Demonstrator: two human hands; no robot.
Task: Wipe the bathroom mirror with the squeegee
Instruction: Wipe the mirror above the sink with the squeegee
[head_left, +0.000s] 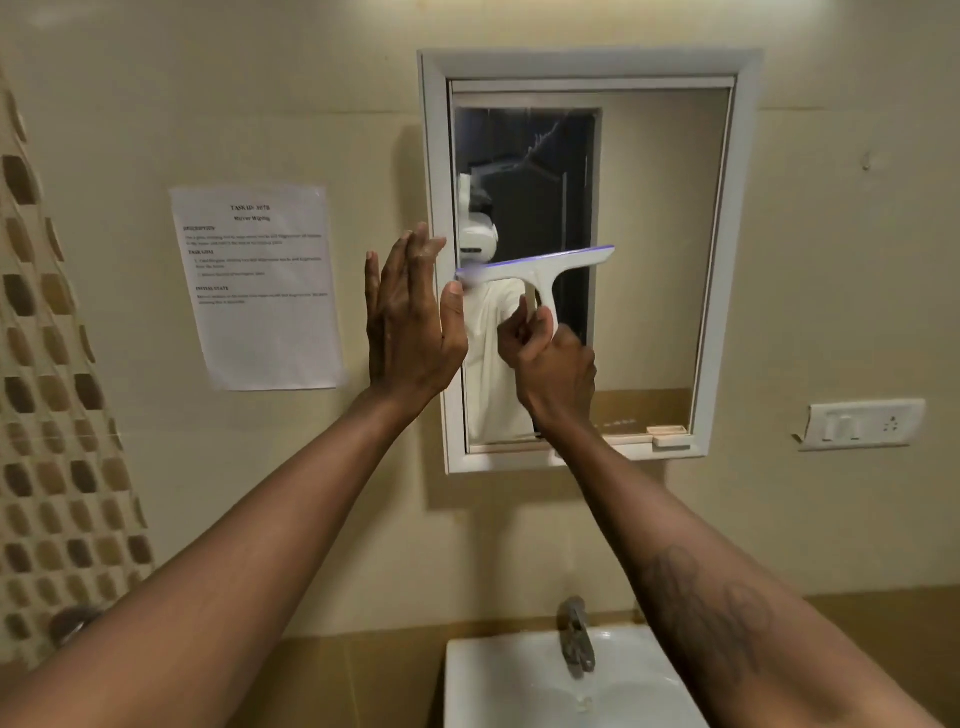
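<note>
dim warm light, soft wide-angle blur

Squeegee (537, 273): smooth matt white plastic. Mirror (660, 249): glossy glass, streaks at 11 o'clock, white matt frame. Faucet (575, 636): shiny metal. Sink (498, 680): glossy white ceramic. Notice (260, 286): paper.

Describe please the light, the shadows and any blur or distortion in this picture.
Head view: dim, warm light; the mirror frame casts a soft shadow on the wall below it; the paper notice has small blurred text; the squeegee blade edge looks slightly smeared; the wide lens bends the left tiles.
</note>
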